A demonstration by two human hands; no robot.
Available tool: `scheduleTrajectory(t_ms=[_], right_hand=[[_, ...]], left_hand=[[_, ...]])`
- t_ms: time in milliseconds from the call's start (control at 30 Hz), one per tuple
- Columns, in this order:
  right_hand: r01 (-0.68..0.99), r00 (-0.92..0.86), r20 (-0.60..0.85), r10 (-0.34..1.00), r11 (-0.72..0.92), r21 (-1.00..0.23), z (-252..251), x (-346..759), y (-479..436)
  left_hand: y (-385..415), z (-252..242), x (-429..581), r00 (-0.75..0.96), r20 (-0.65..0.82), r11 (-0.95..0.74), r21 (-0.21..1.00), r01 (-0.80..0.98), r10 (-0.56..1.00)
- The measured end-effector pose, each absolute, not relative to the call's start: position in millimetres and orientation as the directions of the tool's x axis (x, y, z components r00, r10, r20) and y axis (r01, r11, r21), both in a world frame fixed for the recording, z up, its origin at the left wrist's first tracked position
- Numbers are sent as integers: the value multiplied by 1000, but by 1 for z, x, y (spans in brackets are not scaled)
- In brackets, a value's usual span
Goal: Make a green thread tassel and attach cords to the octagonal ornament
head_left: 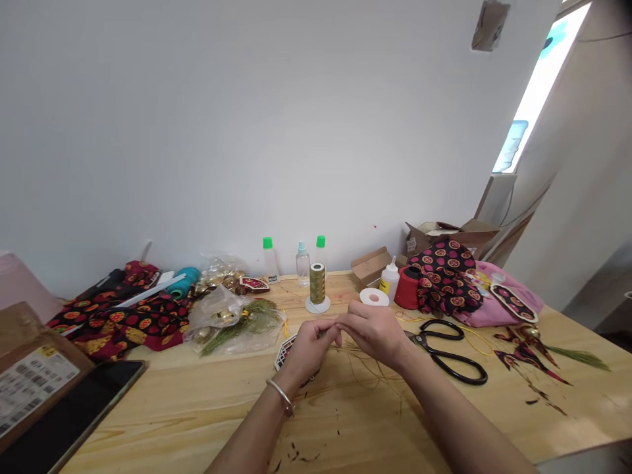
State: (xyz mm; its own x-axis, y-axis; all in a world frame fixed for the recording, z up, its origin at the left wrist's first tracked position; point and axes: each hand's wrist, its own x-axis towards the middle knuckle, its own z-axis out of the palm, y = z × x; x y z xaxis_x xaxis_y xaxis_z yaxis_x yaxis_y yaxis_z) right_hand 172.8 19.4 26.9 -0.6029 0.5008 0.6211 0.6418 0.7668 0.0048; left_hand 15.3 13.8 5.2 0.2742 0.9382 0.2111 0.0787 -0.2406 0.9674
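My left hand (312,345) and my right hand (372,330) meet over the middle of the table, fingertips pinched together. Thin olive-yellow thread (368,368) trails from under the fingers onto the wood; the pinched part itself is hidden. Partly behind my left hand lies a flat ornament with a white lattice edge (283,352). A spool of olive thread (317,284) stands upright just beyond my hands. White tape (374,297) lies behind my right hand, and black-handled scissors (457,368) lie to its right.
Patterned fabric (143,322), a plastic bag with a green tassel (247,326) and a dark tablet-like device (79,415) are on the left. Small bottles (303,266) stand by the wall. A glue bottle (390,282), red thread cone (407,289) and pink cloth (486,309) sit right.
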Motion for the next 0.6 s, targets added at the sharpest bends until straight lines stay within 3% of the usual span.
scheduleTrajectory(t_ms=[167,433,600], right_hand=[[615,-495,658,567,764,-196,26,176,27],[521,-416,608,676,725,-451,25,171,28],[457,-322,598,734,674,-581,29,167,26]], left_hand=[[8,9,15,413,160,-207,976,71,897],[6,10,12,459,20,85,975,-207,888],[7,12,9,448,-20,179,931,-317,894]])
